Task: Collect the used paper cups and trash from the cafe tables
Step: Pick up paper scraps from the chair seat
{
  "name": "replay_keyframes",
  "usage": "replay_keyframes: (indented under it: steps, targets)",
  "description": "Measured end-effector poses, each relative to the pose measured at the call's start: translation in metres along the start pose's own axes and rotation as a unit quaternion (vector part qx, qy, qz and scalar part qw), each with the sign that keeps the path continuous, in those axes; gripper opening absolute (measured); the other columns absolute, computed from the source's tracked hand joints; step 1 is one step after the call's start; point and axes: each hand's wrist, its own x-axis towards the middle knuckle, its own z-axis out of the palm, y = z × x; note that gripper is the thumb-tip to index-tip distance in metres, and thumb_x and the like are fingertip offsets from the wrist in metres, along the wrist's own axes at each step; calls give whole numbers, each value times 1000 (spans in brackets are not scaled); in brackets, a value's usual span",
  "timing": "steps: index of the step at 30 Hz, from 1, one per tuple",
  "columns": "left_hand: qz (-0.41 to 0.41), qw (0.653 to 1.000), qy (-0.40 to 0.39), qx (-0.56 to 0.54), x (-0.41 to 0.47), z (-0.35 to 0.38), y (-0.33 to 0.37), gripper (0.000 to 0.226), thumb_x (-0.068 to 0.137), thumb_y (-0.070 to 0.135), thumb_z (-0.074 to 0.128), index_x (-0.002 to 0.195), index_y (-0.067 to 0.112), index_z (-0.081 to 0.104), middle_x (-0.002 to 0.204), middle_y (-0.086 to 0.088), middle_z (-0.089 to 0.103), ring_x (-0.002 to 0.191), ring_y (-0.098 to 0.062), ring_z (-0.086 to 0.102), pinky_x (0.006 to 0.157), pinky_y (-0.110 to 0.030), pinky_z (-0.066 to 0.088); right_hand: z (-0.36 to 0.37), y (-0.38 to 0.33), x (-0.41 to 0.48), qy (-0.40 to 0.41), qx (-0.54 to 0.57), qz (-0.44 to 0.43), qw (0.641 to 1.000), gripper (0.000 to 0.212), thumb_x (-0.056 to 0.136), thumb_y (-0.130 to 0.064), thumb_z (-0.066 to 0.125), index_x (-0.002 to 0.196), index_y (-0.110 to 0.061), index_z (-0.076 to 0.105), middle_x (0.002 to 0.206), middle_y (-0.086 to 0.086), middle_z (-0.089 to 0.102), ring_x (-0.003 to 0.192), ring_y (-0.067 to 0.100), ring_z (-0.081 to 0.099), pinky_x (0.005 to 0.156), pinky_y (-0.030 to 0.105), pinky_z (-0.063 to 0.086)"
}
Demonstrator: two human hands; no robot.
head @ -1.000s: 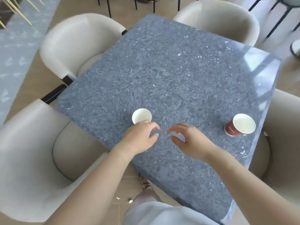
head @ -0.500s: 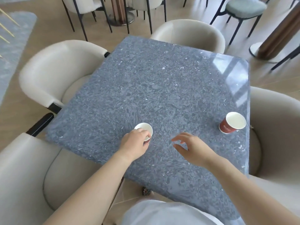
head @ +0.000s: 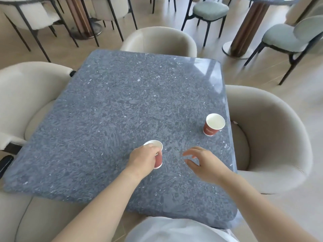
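Worktop [head: 122, 102]: a square slab of speckled grey-blue stone, seen from above; window glare is carried at its far right corner.
Left hand [head: 143, 158]: wrapped round the near cup from its left side, with fingers curled over the rim and down the wall.
Near cup [head: 158, 161]: red paper with a white inside, held roughly upright at the front middle of the worktop; whether its base is touching the stone cannot be told.
Right hand [head: 208, 163]: held over the worktop just right of the near cup and apart from it; the fingers are loosely curved and spread, and nothing is held.
Far cup [head: 213, 127]: red paper with a white inside, stood upright near the right edge of the worktop, well apart from both hands.
Armchairs: four beige ones are drawn up round the worktop, at the left [head: 26, 88], the far side [head: 162, 41], the right [head: 272, 137] and the near left [head: 35, 215].
Background: green chairs [head: 209, 9] on dark legs and a table pedestal [head: 244, 32] are seen on the pale floor [head: 305, 95].
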Motion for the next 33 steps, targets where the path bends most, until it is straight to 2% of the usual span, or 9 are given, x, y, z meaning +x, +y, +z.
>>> replay_keyframes:
  steps: [8, 15, 20, 25, 33]
  targets:
    - [88, 996, -4, 4, 39, 15, 72, 32, 82, 4, 47, 91, 30, 64, 103, 7, 63, 93, -23, 59, 65, -28, 40, -34, 48, -26, 56, 11, 46, 997, 24, 90, -28, 52, 112, -26, 60, 117, -10, 56, 100, 7, 55, 82, 16, 37]
    - [111, 993, -8, 46, 63, 41, 122, 28, 81, 5, 49, 88, 29, 63, 99, 6, 62, 91, -22, 59, 64, -26, 37, -61, 93, -44, 60, 24, 65, 996, 24, 89, -26, 53, 111, -25, 61, 117, -7, 58, 100, 11, 56, 88, 25, 44]
    - [102, 993, -14, 63, 72, 59, 155, 27, 82, 6, 51, 89, 28, 63, 99, 5, 61, 93, -22, 58, 70, -31, 44, -81, 125, -48, 66, 31, 57, 996, 23, 88, -26, 54, 110, -25, 61, 114, -8, 58, 98, 10, 56, 85, 22, 42]
    - [74, 994, -20, 75, 78, 70, 177, 30, 84, 6, 49, 92, 30, 64, 102, 8, 61, 96, -19, 57, 64, -27, 36, -101, 160, -47, 56, 43, 42, 997, 21, 89, -29, 53, 109, -27, 61, 114, -10, 57, 96, 7, 55, 84, 23, 43]
    - [23, 996, 48, 66, 77, 75, 210, 18, 85, 17, 52, 87, 28, 66, 97, 10, 59, 92, -17, 55, 58, -25, 34, -125, 199, -36, 16, 39, -14, 999, 21, 89, -27, 53, 109, -25, 61, 112, -7, 58, 96, 11, 56, 84, 26, 44]
